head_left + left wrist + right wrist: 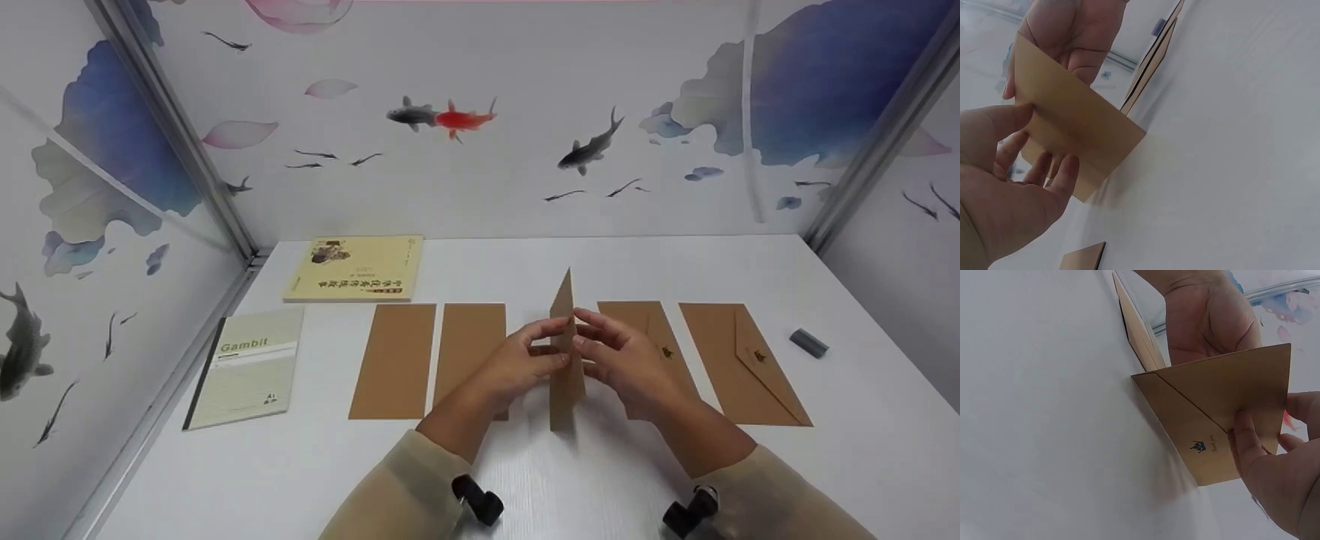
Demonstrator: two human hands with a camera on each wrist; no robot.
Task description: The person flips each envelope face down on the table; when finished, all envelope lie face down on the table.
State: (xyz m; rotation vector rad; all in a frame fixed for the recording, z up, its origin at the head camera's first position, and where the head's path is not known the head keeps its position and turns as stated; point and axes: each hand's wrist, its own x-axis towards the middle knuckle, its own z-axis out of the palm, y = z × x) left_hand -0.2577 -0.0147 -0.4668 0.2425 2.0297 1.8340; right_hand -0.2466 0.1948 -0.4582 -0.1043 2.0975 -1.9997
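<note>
A brown kraft-paper envelope (564, 401) stands on edge above the white table, between the two hands. My left hand (514, 367) holds it from the left, thumb and fingertips against its plain face (1089, 121). From the other side my right hand (637, 367) holds it, with a digit pressed on the flap face (1202, 405) near the slanted flap line. A small dark crown print with lettering (1199, 446) shows there. Each palm stays off the paper, and the envelope hides part of the opposite hand in both wrist views.
Two plain-side envelopes (394, 360) lie left of the hands. On the right are two flap-side envelopes (712, 352), one partly under my right forearm, and a small grey block (809, 343). A "Gambit" notebook (247, 367) and a yellow book (356, 268) lie at the left.
</note>
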